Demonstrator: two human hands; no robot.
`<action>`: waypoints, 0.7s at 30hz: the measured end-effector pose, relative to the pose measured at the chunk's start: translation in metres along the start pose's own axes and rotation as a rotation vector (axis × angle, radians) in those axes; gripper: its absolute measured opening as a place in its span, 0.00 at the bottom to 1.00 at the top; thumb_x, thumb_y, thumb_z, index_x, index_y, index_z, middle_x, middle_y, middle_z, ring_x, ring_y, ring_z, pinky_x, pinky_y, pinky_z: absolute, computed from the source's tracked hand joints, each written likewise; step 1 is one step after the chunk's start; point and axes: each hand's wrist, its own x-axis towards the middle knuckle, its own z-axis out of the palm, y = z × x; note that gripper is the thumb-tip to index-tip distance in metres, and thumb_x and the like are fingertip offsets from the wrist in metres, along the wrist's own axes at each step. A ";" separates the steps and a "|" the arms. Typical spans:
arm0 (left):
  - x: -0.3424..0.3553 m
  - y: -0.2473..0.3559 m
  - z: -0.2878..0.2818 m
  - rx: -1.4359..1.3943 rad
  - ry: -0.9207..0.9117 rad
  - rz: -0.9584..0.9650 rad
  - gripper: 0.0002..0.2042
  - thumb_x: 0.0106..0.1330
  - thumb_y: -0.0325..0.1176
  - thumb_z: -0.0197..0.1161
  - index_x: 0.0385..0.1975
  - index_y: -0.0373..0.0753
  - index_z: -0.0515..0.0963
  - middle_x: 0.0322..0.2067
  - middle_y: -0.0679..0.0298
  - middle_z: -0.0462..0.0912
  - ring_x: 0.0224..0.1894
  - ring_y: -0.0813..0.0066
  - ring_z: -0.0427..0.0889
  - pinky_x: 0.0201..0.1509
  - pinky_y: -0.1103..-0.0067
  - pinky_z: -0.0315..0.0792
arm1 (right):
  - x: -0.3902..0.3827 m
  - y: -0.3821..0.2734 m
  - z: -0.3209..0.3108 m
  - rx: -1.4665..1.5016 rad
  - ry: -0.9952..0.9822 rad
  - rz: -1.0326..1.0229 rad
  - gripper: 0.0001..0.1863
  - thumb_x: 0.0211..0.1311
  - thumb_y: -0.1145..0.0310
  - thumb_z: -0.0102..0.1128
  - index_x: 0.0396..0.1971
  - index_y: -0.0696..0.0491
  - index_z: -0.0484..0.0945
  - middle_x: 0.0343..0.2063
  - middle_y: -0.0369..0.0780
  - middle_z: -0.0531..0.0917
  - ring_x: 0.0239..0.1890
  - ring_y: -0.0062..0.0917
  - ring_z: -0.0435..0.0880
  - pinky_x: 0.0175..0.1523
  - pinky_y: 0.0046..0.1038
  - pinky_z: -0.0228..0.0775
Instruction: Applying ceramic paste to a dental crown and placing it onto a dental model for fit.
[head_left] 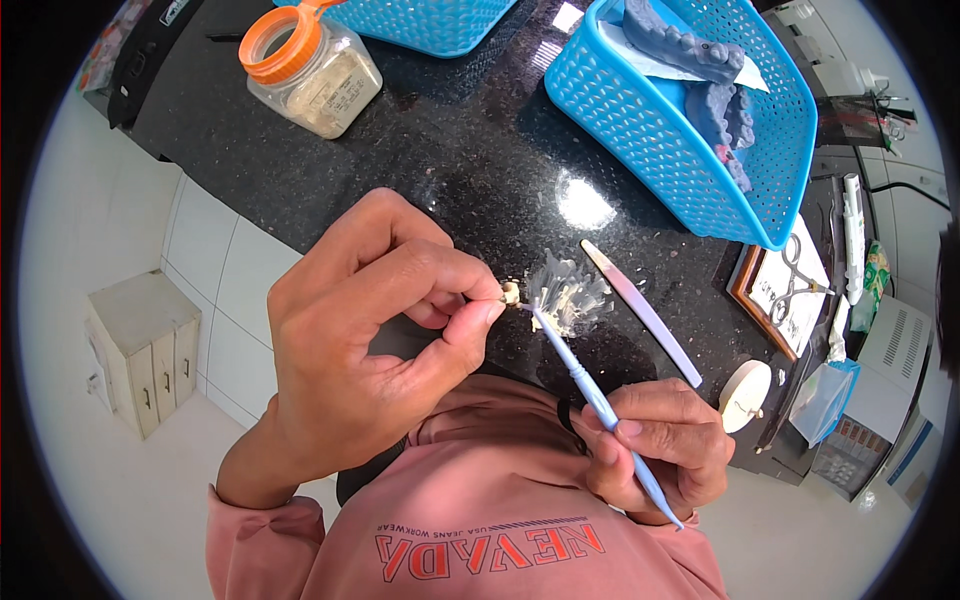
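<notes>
Between thumb and forefinger my left hand [375,325] pinches a small cream, tooth-like piece [512,293]. My right hand [675,440] is closed around a slim light-blue, pen-like tool [592,392]. Its narrow tip points up and left and is right beside the piece; whether the two touch I cannot tell. Just beyond the fingers, a pale grey and cream smear [566,297] with crumbs covers a patch of the dark speckled worktop [440,130]. To the right of it lies a flat pink-and-lilac stick [648,318] with a cream end.
A clear jar [330,92] of beige powder stands far left, its orange lid flipped up. Far right, a blue perforated basket [645,165] holds grey dental models [690,48]. Nearer lie scissor-like forceps [793,265] on a wood-edged board and a round cream disc [744,396].
</notes>
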 end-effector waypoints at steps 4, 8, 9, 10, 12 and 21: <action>-0.001 0.001 -0.001 0.007 -0.010 -0.003 0.07 0.49 0.17 0.67 0.28 0.34 0.82 0.28 0.64 0.73 0.26 0.84 0.74 0.27 0.89 0.70 | 0.002 -0.001 -0.003 0.002 -0.024 0.004 0.13 0.45 0.81 0.74 0.30 0.61 0.77 0.23 0.47 0.83 0.22 0.29 0.84 0.25 0.24 0.79; 0.000 0.002 -0.002 0.009 -0.018 -0.014 0.07 0.49 0.18 0.67 0.29 0.34 0.82 0.28 0.63 0.73 0.26 0.84 0.74 0.27 0.89 0.70 | 0.004 0.001 0.000 0.014 -0.020 -0.034 0.13 0.45 0.82 0.73 0.30 0.62 0.77 0.22 0.47 0.83 0.21 0.29 0.84 0.24 0.24 0.79; 0.000 0.002 -0.001 0.006 -0.016 -0.016 0.07 0.49 0.18 0.67 0.29 0.34 0.83 0.28 0.63 0.73 0.26 0.84 0.74 0.27 0.89 0.70 | 0.005 0.000 -0.001 0.006 -0.032 -0.035 0.13 0.45 0.82 0.73 0.30 0.63 0.77 0.22 0.48 0.83 0.21 0.29 0.84 0.24 0.24 0.79; 0.000 0.002 -0.001 0.003 -0.014 -0.017 0.07 0.50 0.18 0.67 0.29 0.34 0.83 0.28 0.63 0.73 0.26 0.84 0.74 0.27 0.89 0.70 | 0.006 0.000 -0.001 -0.001 -0.045 -0.037 0.13 0.44 0.83 0.73 0.30 0.63 0.77 0.22 0.48 0.83 0.21 0.29 0.84 0.24 0.24 0.79; 0.000 0.002 -0.001 0.009 -0.017 -0.013 0.07 0.50 0.18 0.67 0.29 0.34 0.83 0.29 0.63 0.74 0.26 0.83 0.74 0.27 0.89 0.70 | 0.007 0.000 -0.001 -0.002 -0.049 -0.043 0.14 0.44 0.83 0.73 0.30 0.63 0.77 0.22 0.49 0.83 0.21 0.29 0.84 0.24 0.24 0.79; 0.000 0.003 -0.001 0.026 -0.020 -0.017 0.06 0.50 0.18 0.67 0.28 0.33 0.83 0.29 0.63 0.73 0.27 0.83 0.74 0.27 0.89 0.70 | 0.007 0.001 -0.001 0.001 -0.050 -0.056 0.13 0.43 0.83 0.73 0.29 0.64 0.77 0.21 0.49 0.83 0.21 0.30 0.84 0.24 0.24 0.79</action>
